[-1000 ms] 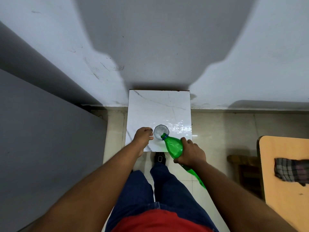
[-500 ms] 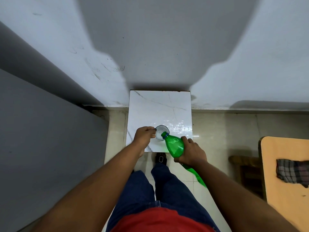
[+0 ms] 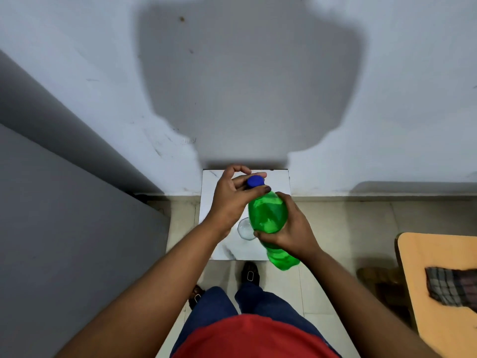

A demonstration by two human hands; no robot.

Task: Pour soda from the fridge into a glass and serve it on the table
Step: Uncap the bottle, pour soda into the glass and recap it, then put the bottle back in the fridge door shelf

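blocking glass (image 3: 244,229): green bottle (image 3: 268,215); checked cloth (image 3: 450,285) on wooden table (image 3: 423,254).

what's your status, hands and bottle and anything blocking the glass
Left hand fingers pinching the round blue plastic cap. Right hand gripping the green plastic soda bottle. Clear glass on white marble tabletop, partly hidden behind bottle.

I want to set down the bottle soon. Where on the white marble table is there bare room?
The white marble table shows bare top along its left edge and its front strip below the clear glass. The middle is hidden by the left hand, right hand and green plastic bottle.
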